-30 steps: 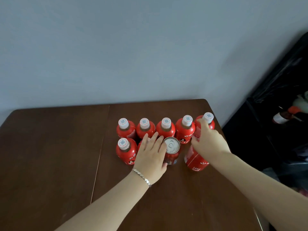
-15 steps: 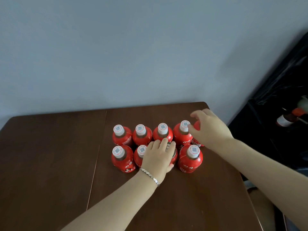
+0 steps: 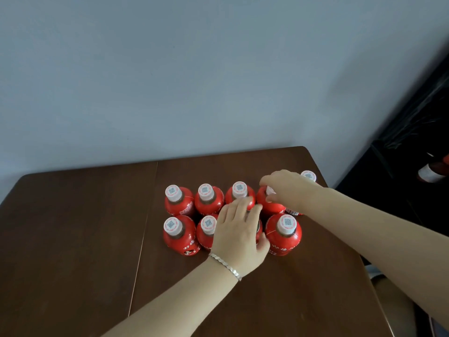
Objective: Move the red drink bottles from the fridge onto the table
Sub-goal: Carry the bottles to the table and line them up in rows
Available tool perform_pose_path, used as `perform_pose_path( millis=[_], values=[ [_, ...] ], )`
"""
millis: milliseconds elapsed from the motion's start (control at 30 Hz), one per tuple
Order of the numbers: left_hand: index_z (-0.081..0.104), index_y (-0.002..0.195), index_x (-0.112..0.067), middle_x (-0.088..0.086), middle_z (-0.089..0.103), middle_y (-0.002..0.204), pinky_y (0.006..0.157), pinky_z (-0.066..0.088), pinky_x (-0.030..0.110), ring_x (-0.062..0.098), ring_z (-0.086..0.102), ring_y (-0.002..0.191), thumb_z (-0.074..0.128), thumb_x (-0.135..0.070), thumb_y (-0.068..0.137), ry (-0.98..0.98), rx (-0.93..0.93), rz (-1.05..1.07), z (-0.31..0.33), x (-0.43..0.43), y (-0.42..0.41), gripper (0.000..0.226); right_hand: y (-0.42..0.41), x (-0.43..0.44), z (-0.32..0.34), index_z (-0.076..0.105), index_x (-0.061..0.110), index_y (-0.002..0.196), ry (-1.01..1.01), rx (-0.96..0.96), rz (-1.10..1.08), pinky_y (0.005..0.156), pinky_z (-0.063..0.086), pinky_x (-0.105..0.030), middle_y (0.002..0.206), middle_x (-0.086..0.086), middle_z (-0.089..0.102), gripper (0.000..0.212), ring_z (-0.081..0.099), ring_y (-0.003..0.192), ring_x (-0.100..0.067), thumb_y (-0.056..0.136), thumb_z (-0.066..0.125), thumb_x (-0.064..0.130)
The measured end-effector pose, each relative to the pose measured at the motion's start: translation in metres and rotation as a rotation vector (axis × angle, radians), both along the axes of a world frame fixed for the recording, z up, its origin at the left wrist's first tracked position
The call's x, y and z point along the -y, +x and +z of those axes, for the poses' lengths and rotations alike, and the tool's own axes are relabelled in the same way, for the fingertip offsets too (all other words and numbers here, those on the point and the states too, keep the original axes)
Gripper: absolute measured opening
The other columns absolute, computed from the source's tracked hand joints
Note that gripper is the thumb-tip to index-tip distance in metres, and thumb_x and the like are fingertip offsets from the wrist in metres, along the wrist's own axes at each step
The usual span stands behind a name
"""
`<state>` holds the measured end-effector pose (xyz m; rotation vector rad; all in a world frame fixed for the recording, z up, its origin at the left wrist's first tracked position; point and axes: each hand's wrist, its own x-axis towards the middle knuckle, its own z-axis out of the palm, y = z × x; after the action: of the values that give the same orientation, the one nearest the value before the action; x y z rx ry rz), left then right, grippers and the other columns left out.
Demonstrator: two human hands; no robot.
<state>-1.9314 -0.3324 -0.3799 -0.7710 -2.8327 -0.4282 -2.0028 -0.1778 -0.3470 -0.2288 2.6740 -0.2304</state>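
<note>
Red drink bottles (image 3: 179, 235): upright, QR-code caps.
Right grip (image 3: 288, 188): pinching one bottle's cap!
Left grip (image 3: 239, 237): atop front row, hold unclear.

Left grip (image 3: 239, 229) palm-down, fingers stretched forward, thumb at side. Right grip (image 3: 284, 188) extended, fingertips curled into pinch.
</note>
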Motion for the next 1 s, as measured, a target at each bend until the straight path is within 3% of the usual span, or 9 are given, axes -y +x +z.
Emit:
perform_pose_path(
  millis=[100,200,300,367,500,667,800,933,1000],
  values=[
    [0.062,0.108,-0.009,0.009,0.060,0.119,0.099,0.039,0.039,0.027,0.056,0.112,0.060,-0.018,0.072,0.198,-0.002,-0.002,0.019,-0.013,-0.026,0.037,0.025,-0.010,0.004,0.049,0.018,0.131,-0.242,-0.255,-0.236,0.092,0.038,-0.032,0.132,-0.004,0.048,0.037,0.047,0.118,-0.022,0.094,0.047,0.020],
    [0.049,0.128,-0.013,0.005,0.051,0.133,0.107,0.026,0.036,0.024,0.047,0.121,0.051,-0.033,0.088,0.025,0.189,-0.035,0.032,-0.023,-0.062,0.044,0.069,-0.015,-0.007,0.059,0.018,0.112,-0.374,-0.510,-0.580,0.061,0.042,-0.028,0.108,-0.002,0.059,0.024,0.055,0.085,-0.017,0.093,0.044,0.018],
    [0.033,0.138,-0.025,0.004,0.051,0.133,0.098,0.032,0.036,0.026,0.051,0.116,0.041,-0.052,0.090,-0.271,0.382,-0.123,0.030,-0.033,-0.084,0.056,0.100,-0.015,-0.033,0.040,0.021,0.129,-0.346,0.010,-0.672,0.054,0.044,-0.022,0.106,-0.003,0.058,0.049,0.058,0.079,-0.013,0.082,0.057,0.022],
    [0.034,0.135,-0.029,0.005,0.058,0.122,0.089,0.035,0.036,0.028,0.055,0.110,0.037,-0.056,0.089,-0.356,0.410,-0.143,0.024,-0.037,-0.087,0.054,0.106,-0.013,-0.049,0.025,0.020,0.139,-0.496,0.268,-0.675,0.069,0.051,-0.022,0.119,-0.004,0.055,0.077,0.060,0.096,-0.015,0.076,0.069,0.022],
    [0.042,0.122,-0.028,0.000,0.057,0.086,0.072,0.031,0.032,0.029,0.057,0.092,0.036,-0.055,0.091,-0.328,0.408,-0.126,0.019,-0.039,-0.088,0.042,0.103,-0.005,-0.067,0.031,0.021,0.136,-0.687,0.182,-0.770,0.072,0.044,-0.015,0.123,0.003,0.054,0.087,0.053,0.101,-0.009,0.066,0.081,0.028],
    [0.042,0.119,-0.028,0.001,0.057,0.086,0.071,0.033,0.034,0.029,0.056,0.090,0.036,-0.056,0.090,-0.339,0.478,-0.116,0.021,-0.040,-0.092,0.041,0.102,0.000,-0.073,0.024,0.018,0.138,-0.658,0.162,-0.781,0.083,0.046,-0.021,0.130,0.001,0.051,0.090,0.054,0.114,-0.014,0.069,0.081,0.030],
    [0.040,0.126,-0.025,0.004,0.058,0.119,0.094,0.032,0.042,0.027,0.046,0.116,0.031,-0.053,0.092,-0.351,0.428,-0.073,0.020,-0.042,-0.082,0.045,0.094,-0.010,-0.055,0.006,0.018,0.146,-0.425,0.206,-0.655,0.083,0.052,-0.027,0.123,-0.003,0.056,0.103,0.059,0.108,-0.018,0.072,0.076,0.031],
    [0.016,0.145,-0.022,0.003,0.013,0.156,0.115,0.004,0.046,0.022,0.013,0.142,0.031,-0.068,0.083,-0.118,0.391,-0.093,0.014,-0.040,-0.057,0.079,0.065,-0.042,-0.029,0.013,0.016,0.146,-0.217,-0.230,-0.737,0.100,0.041,-0.044,0.137,-0.013,0.042,0.096,0.040,0.127,-0.030,0.070,0.071,0.026],
    [0.003,0.147,-0.025,0.001,-0.005,0.157,0.113,-0.007,0.048,0.022,-0.003,0.144,0.027,-0.078,0.075,-0.226,0.350,-0.173,0.011,-0.042,-0.041,0.092,0.048,-0.055,-0.021,0.012,0.018,0.148,-0.300,-0.298,-0.689,0.107,0.029,-0.046,0.145,-0.012,0.031,0.098,0.026,0.135,-0.030,0.071,0.072,0.029]
  ],
)
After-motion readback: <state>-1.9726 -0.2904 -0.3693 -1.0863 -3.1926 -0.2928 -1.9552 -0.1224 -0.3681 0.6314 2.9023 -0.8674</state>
